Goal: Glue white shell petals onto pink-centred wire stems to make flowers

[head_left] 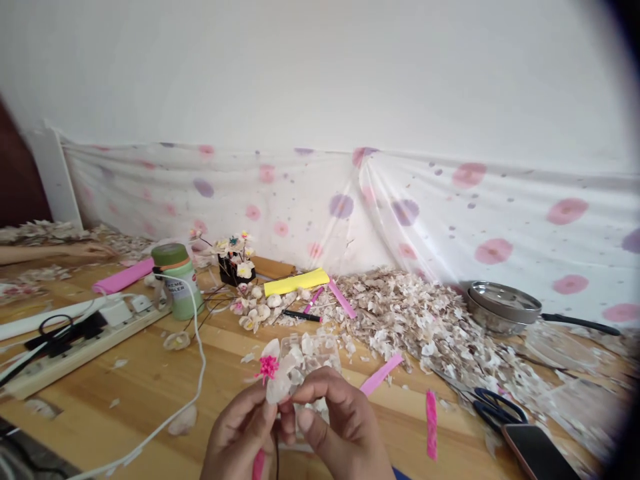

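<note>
Flower (277, 375), just the one, pinched in the grip of left hand (243, 430) and right hand (343, 420); one phone (539, 450) off right.

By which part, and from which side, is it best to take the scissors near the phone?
Take the scissors by the dark blue handle loops, probably from above on the near side: the loops face near right, while the blades point away, toward the pile of pale flakes. The phone lies close beside the loops.

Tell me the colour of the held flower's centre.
The flower's centre is bright pink; it shows best in the head view.
</note>
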Tool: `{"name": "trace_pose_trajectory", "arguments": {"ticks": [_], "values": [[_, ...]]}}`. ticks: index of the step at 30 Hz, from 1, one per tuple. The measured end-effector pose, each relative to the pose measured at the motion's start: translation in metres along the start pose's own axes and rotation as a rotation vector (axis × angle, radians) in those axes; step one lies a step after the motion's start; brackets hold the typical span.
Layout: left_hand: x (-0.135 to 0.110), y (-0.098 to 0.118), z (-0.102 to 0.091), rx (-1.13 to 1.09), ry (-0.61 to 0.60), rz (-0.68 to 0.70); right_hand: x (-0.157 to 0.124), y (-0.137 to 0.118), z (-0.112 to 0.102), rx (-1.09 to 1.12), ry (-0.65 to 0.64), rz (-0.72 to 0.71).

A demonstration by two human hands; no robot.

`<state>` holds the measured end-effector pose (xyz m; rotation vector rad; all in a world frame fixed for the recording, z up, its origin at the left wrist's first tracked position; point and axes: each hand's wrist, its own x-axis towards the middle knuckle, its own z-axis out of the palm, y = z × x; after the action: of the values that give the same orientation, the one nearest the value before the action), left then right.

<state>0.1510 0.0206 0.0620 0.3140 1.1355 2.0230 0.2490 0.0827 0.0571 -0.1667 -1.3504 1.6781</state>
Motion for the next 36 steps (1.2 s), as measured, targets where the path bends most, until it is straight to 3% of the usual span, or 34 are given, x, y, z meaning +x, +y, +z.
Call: {"name": "trace_pose_trajectory", "arguments": {"ticks": [4, 7, 15, 21, 25, 36], "values": [[0.015, -0.001, -0.012, 0.008, -0.072, -0.130, -0.006, 0.002, -0.018, -0.329, -0.040, -0.017], [0.024, 0.006, -0.018, 0.029, -0.053, -0.155, -0.010, 0.003, -0.030, -0.563, -0.041, -0.045], [0.036, 0.022, -0.026, 0.121, -0.055, -0.196, 0.001, -0.006, -0.029, -0.745, 0.006, 0.036], [0.044, 0.009, -0.047, 0.117, 0.058, -0.267, 0.012, -0.009, -0.075, -1.159, -0.020, 0.141], [0.053, -0.004, -0.055, 0.123, 0.112, -0.331, 0.011, 0.002, -0.100, -1.297, -0.032, 0.219], [0.072, -0.025, -0.058, 0.133, 0.174, -0.456, 0.010, 0.025, -0.089, -1.402, -0.229, 0.265]]}}
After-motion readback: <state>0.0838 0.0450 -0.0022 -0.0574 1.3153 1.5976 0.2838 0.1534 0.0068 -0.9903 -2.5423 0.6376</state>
